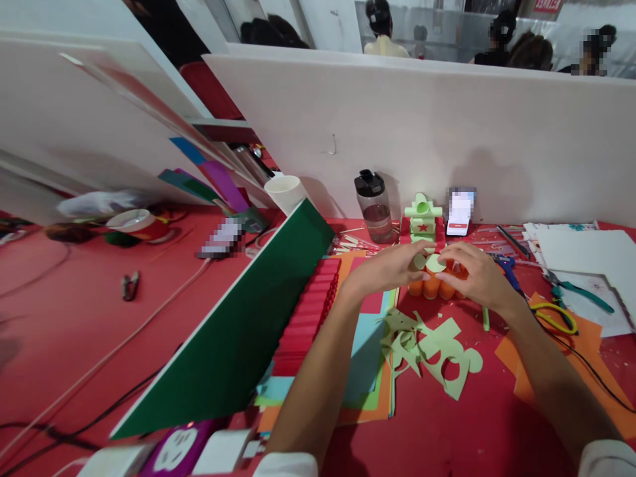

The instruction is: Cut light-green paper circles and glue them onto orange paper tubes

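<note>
in the head view, the left hand (395, 266) and right hand (474, 275) meet right of the middle of the frame, fingers bent toward each other. between their fingertips sits a pale green disc (436, 264), over a row of orange tubes (431, 287) standing on the red bench (422, 440). the tubes lie directly between and partly under the two hands; the right hand covers the row's right end. both hands are curled narrow around disc and tubes, but i cannot tell how firmly either one grips.

just behind them, a light green paper model (422, 227) with a red star stands beside a dark-lidded bottle (375, 215). below the hands, toward the lower right of the frame, lie pale green paper scraps (442, 348). red corrugated paper (311, 311) rests left of the left hand; yellow-handled pliers (559, 317) lie at the right of the frame.
</note>
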Tool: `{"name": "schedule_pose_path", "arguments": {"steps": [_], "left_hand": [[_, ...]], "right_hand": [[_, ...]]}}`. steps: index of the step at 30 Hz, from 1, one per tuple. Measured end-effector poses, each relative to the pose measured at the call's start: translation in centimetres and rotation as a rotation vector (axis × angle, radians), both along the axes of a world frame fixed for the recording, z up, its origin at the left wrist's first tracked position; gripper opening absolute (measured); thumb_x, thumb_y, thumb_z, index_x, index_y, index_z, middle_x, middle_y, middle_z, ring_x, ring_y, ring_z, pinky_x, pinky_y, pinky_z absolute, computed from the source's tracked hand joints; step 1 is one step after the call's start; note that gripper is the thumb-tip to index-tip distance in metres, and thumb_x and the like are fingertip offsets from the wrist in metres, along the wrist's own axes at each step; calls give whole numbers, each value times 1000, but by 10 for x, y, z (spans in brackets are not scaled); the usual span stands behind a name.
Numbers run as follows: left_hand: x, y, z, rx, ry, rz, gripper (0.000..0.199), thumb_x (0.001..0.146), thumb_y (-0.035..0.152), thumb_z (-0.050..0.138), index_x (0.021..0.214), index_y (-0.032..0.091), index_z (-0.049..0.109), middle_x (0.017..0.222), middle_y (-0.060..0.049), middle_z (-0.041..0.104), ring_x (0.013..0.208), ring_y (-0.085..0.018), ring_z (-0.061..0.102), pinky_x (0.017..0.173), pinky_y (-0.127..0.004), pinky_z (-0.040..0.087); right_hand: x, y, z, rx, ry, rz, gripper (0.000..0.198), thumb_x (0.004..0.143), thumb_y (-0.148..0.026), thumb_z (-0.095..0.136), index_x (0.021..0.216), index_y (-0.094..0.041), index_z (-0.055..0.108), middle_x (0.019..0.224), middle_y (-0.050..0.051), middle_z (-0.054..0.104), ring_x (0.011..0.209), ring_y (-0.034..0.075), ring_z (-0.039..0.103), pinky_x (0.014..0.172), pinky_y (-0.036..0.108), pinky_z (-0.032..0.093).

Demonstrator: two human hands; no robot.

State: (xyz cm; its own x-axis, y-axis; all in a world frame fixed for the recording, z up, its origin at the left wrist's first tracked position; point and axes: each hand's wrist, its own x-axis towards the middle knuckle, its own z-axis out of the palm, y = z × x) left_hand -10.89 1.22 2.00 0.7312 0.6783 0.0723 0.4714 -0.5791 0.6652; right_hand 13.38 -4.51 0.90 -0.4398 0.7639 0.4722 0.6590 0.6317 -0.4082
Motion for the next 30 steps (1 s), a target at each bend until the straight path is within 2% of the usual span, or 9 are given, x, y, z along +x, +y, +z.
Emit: {"name": "schedule_pose_path", "arguments": {"steps": [6, 21, 30], "left_hand": [[1, 0, -2, 13, 18, 30, 56, 93, 34, 71, 146, 27, 57, 133, -9, 75, 114, -27, 71, 95, -37, 54], [6, -1, -2, 54, 76, 32, 51, 94, 31, 67, 144, 28, 58, 126, -7, 76, 104, -26, 72, 84, -35, 52], [5, -1, -4, 63, 76, 26, 52, 95, 31, 66, 146, 27, 56, 124, -8, 75, 103, -26, 71, 84, -34, 52]], "right_hand": [[1, -2, 5, -40, -18, -17, 14, 100, -30, 71, 114, -27, 69, 119, 9, 75, 113, 29, 71, 101, 49, 58], [6, 0, 6, 24, -65, 7, 12, 103, -30, 66, 111, -25, 74, 115, 10, 77, 111, 31, 71, 99, 54, 59], [4, 1, 3, 33, -51, 15, 10, 103, -26, 65, 107, -25, 73, 113, 8, 79, 109, 30, 70, 100, 53, 56]]}}
